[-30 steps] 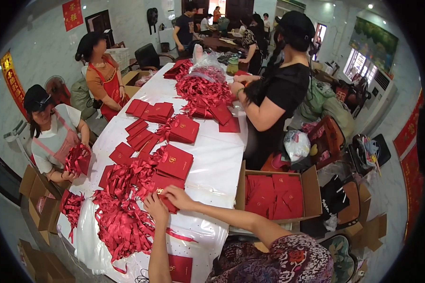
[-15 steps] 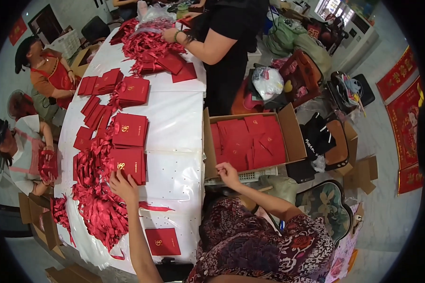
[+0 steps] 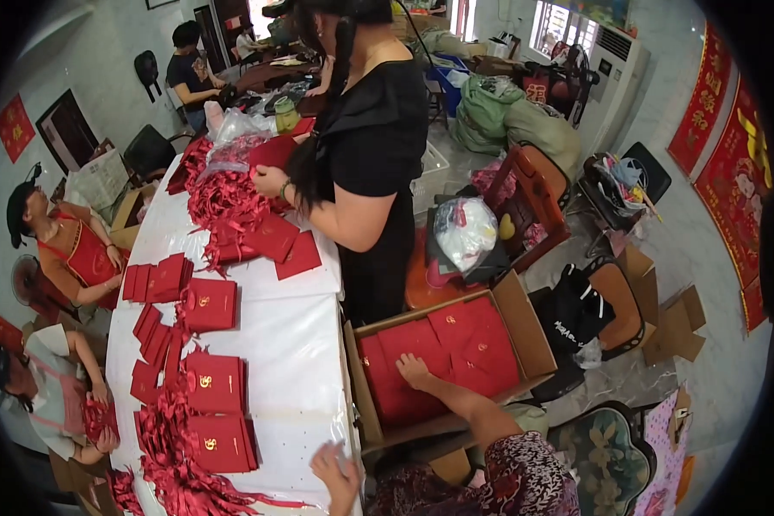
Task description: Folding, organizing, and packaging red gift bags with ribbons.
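My right hand lies flat, fingers apart, on the red folders packed in an open cardboard box to the right of the table. My left hand rests open on the near edge of the white-covered table and holds nothing. Just left of it lie stacks of red folders with gold emblems and a heap of red tassels.
A person in black stands across the box, handling red tassels at the table's far end. Two seated people work along the left side. A floral chair, a white plastic bag and bags crowd the floor on the right.
My right hand left the folder stacks on the table and reached right into the box. My left hand drew back to the table's near edge. The view swung right.
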`<move>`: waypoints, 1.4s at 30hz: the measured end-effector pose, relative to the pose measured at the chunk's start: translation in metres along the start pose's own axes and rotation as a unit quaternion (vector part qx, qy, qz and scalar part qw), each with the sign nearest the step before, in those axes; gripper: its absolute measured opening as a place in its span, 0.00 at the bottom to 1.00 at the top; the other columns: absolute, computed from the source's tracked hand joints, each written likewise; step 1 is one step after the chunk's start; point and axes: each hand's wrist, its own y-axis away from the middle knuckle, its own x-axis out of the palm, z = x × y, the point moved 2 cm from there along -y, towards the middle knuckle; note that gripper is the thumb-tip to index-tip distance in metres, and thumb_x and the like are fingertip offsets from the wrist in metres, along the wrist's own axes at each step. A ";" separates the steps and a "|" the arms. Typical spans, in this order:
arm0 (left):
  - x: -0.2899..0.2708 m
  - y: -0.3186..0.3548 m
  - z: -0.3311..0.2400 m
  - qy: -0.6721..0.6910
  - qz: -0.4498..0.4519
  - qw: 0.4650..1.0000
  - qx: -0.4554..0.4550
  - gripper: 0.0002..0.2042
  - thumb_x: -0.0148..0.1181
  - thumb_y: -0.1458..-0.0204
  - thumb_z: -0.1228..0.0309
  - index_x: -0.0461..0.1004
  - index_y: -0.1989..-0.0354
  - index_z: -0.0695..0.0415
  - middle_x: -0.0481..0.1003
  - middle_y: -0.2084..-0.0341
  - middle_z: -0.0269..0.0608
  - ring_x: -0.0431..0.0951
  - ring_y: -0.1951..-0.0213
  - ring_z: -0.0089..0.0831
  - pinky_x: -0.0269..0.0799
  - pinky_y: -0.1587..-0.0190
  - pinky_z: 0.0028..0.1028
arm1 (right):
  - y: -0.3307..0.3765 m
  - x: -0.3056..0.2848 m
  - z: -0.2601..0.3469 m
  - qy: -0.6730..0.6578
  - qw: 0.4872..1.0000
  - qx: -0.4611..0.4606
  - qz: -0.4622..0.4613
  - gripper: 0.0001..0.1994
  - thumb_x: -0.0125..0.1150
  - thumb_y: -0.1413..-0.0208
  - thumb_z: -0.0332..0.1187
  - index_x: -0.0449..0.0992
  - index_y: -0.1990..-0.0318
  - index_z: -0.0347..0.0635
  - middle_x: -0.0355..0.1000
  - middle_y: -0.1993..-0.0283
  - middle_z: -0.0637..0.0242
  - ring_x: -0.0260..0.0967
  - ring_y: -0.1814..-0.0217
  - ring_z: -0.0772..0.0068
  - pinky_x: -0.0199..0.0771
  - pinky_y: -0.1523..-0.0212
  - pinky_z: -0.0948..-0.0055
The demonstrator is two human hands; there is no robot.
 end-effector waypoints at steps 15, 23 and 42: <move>0.048 -0.025 -0.036 0.110 0.032 0.988 -0.108 0.20 0.56 0.50 0.78 0.67 0.46 0.62 0.67 0.50 0.56 0.64 0.46 0.52 0.59 0.40 0.40 | -0.115 0.047 -0.023 0.388 0.908 -0.136 0.078 0.29 0.47 0.38 0.44 0.54 0.29 0.59 0.34 0.21 0.70 0.21 0.21 0.48 0.27 0.29 0.36; 0.058 -0.019 -0.032 0.171 0.078 0.966 -0.176 0.20 0.56 0.47 0.76 0.67 0.45 0.59 0.67 0.48 0.54 0.66 0.46 0.51 0.63 0.42 0.39 | -0.129 0.073 -0.026 0.418 0.881 -0.200 0.099 0.29 0.48 0.39 0.44 0.55 0.30 0.60 0.32 0.21 0.71 0.20 0.21 0.48 0.25 0.28 0.38; 0.058 0.012 -0.003 0.260 0.007 0.918 -0.299 0.20 0.56 0.47 0.80 0.68 0.44 0.61 0.73 0.54 0.46 0.74 0.57 0.32 0.72 0.55 0.27 | -0.160 0.117 -0.011 0.480 0.836 -0.214 0.156 0.23 0.40 0.35 0.45 0.62 0.34 0.60 0.52 0.27 0.79 0.29 0.21 0.55 0.21 0.28 0.36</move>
